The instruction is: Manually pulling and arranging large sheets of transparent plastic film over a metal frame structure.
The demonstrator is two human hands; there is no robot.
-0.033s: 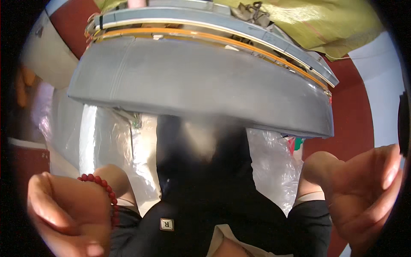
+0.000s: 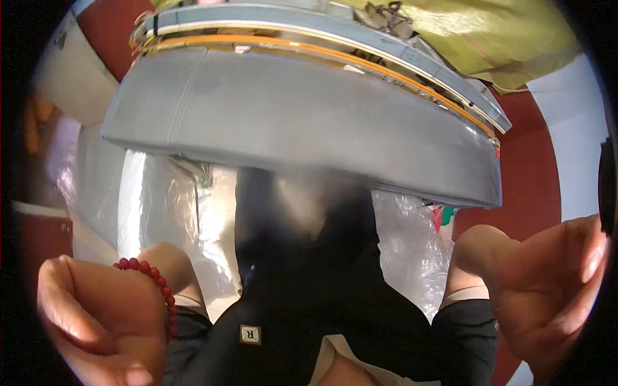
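Note:
My left hand (image 2: pixel 106 315) is raised close at the lower left, palm showing, fingers loosely curled and partly cut off by the rim. A red bead bracelet (image 2: pixel 151 273) circles its wrist. At the lower right my right hand (image 2: pixel 547 283) is held up the same way, cupped, with gaps between the bent fingers. Nothing shows in either palm, though some fingertips run out of view. Both hands are apart from the long grey smooth-covered work surface (image 2: pixel 290 116) in front of me, which has a stitched seam towards its left end.
Along the far side of the grey surface run an orange strip (image 2: pixel 277 42) and a blue-grey metal rail (image 2: pixel 257 14). Olive-yellow sheeting (image 2: pixel 476 38) lies behind at the right. Clear plastic (image 2: pixel 412 244) hangs below, beside my dark clothing (image 2: pixel 309 283). Red flooring (image 2: pixel 528 161) shows at the right.
The scene has shifted slightly upward in view. My left hand sits a touch further left; my right hand is almost unmoved.

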